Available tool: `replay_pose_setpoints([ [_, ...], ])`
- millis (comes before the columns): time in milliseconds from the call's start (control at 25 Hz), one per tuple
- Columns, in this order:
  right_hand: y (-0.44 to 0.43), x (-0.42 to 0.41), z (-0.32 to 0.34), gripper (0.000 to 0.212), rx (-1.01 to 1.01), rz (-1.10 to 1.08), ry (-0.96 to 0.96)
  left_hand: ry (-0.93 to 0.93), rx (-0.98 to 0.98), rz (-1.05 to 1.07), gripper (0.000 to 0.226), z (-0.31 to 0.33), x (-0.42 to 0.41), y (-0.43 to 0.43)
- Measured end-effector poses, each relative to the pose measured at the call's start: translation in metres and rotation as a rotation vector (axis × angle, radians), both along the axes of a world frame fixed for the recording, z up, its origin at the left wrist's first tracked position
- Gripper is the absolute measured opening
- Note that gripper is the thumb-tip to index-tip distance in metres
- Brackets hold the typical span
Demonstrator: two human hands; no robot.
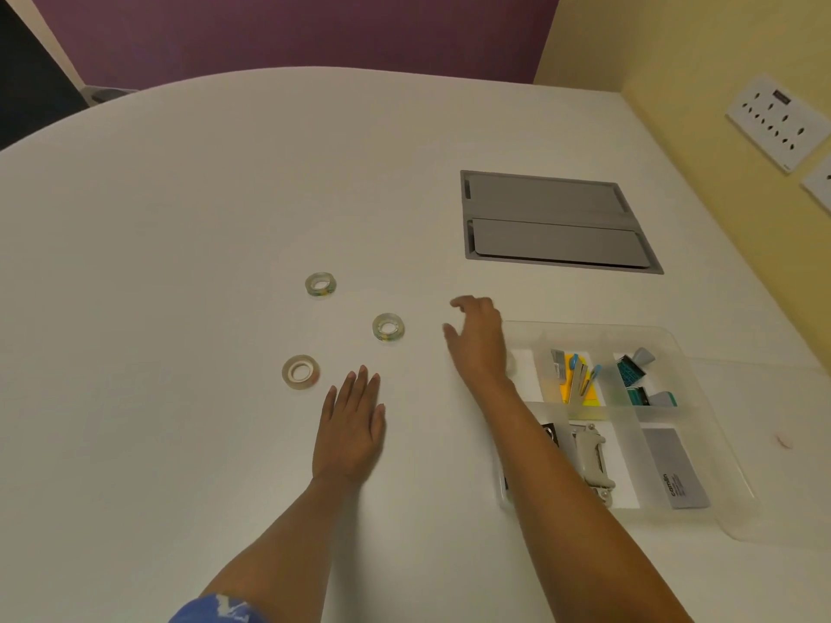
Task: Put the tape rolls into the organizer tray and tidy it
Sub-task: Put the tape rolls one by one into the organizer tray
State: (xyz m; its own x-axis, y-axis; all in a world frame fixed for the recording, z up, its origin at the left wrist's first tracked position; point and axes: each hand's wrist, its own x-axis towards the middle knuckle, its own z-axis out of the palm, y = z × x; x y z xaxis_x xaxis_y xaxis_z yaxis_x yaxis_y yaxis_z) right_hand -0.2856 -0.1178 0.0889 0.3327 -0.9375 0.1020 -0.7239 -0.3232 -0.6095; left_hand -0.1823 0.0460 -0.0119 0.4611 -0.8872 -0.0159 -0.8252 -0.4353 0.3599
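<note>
While loose, three tape rolls (pixel 320 284) (pixel 388 327) (pixel 301 372).

White table (pixel 180 218), rounded far edge, fills view. Grey hatch (pixel 557 222) sunk in top, two flaps closed. Purple wall (pixel 292 33) behind. Yellow wall (pixel 674 60) right, white socket plate (pixel 780 121) on it. Dark patch (pixel 27 83) far left, maybe floor. Light dim, warm.

three tape rolls on the desk (pixel 180 263), left of the organizer tray (pixel 701 348): far roll (pixel 320 284), middle roll (pixel 388 327) right of it and nearer, near roll (pixel 301 372) leftmost. cable hatch (pixel 557 222) in the desk behind the tray. wall sockets (pixel 780 121) far right.
</note>
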Motion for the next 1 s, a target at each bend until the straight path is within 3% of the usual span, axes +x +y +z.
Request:
replay_pose_setpoints([
  [280,0.000,0.070,-0.035,0.063,0.155,0.283,0.311,0.005,-0.020,0.017,0.052,-0.002,0.001,0.000],
  [440,0.001,0.085,-0.047,0.057,0.117,0.355,0.352,0.003,-0.025,0.023,0.052,-0.003,0.002,-0.001],
  [600,0.004,0.086,-0.039,0.047,0.098,0.327,0.276,0.005,-0.024,0.025,0.052,-0.003,0.002,-0.001],
  [800,0.001,0.057,0.003,0.045,0.092,0.227,0.021,0.016,-0.022,0.029,0.052,-0.001,0.001,-0.001],
  [1000,-0.011,-0.012,0.034,0.043,0.046,0.140,0.058,0.038,-0.021,0.025,0.052,0.001,0.000,0.000],
])
